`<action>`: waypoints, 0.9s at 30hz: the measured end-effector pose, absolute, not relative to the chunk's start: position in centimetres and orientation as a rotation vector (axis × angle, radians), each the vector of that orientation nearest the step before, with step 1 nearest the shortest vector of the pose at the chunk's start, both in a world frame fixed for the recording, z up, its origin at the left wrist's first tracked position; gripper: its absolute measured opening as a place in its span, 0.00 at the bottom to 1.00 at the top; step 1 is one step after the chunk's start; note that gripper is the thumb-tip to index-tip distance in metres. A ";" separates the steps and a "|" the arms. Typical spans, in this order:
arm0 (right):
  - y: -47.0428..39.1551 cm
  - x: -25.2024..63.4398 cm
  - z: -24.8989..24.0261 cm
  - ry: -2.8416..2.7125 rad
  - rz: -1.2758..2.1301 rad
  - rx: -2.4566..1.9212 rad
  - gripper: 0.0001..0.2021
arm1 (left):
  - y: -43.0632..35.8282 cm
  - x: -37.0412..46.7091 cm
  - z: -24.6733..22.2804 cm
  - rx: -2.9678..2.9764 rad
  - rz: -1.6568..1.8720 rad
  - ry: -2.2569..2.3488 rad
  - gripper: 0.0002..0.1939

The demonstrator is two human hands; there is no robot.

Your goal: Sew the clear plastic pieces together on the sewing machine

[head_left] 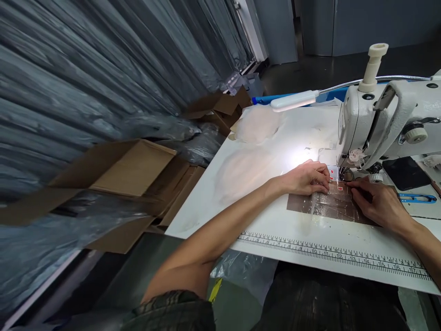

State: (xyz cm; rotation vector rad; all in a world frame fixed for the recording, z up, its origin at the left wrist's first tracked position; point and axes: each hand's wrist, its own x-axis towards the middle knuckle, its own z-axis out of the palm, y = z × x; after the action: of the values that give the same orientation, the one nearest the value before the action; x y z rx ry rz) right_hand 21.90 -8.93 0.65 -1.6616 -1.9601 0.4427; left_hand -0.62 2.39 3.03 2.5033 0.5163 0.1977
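Observation:
My left hand [308,178] is just left of the sewing machine's [379,124] needle area, its fingers bent and drawn together. From the other side, my right hand [381,202] reaches in with thumb and index finger close together near the presser foot. Whatever lies in either hand's fingertips is too small or hidden to name. Between the hands, small red marks [340,188] show beside the foot. Beneath them is a brown sheet [299,204] with clear, shiny tape or film [330,209] over it.
Two pale, sheer fabric piles [241,174] [260,123] lie on the white table [206,220], left of the machine. A ruler strip [327,253] runs along its front edge. Blue thread snips [416,198] and a dark phone-like slab [406,173] lie right. Cardboard boxes [134,165] stand left.

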 end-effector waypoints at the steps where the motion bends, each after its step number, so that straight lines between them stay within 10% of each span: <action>1: -8.9 21.9 0.7 -1.955 0.446 -1.642 0.19 | 2.3 -0.7 3.3 2.493 0.190 0.509 0.04; 15: -9.2 18.0 3.3 -2.034 0.586 -1.473 0.17 | 1.2 -0.9 5.2 2.433 0.345 0.417 0.05; 27: -9.4 17.6 3.1 -1.339 1.505 -1.491 0.16 | 2.4 -2.2 5.6 2.132 0.286 0.630 0.14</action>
State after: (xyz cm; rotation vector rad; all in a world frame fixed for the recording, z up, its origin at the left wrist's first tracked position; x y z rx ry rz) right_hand 17.59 -9.36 3.13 -1.4908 -1.3386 1.5050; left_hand -2.17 2.43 5.58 2.1321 0.6305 0.2860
